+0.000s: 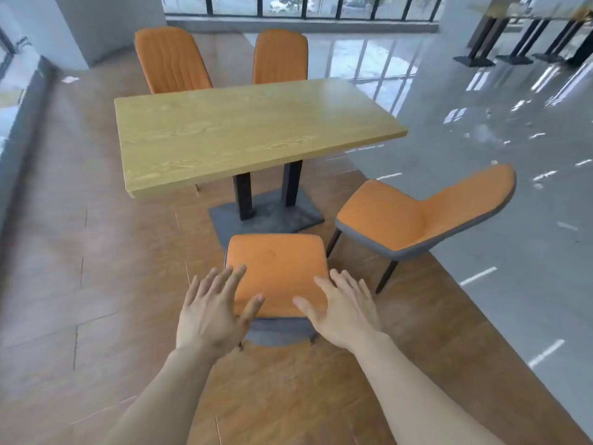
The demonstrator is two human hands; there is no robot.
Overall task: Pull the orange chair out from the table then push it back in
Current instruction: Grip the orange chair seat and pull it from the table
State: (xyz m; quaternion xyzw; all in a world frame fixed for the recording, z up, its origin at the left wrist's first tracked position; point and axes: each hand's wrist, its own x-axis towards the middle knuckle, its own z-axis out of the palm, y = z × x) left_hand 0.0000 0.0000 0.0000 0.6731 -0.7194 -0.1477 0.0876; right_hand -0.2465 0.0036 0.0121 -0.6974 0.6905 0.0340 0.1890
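An orange chair (277, 268) with a grey shell stands just in front of me, its seat clear of the near edge of the wooden table (250, 130). I look down on its backrest from behind. My left hand (211, 313) and my right hand (340, 309) hover over the top of the backrest, one at each side, fingers spread. Neither hand grips it; whether they touch it I cannot tell.
A second orange chair (423, 213) stands turned away at the table's right. Two more orange chairs (173, 59) (280, 56) sit at the far side. The table's black base (266, 216) lies ahead of the near chair. Other tables (529, 36) stand far right.
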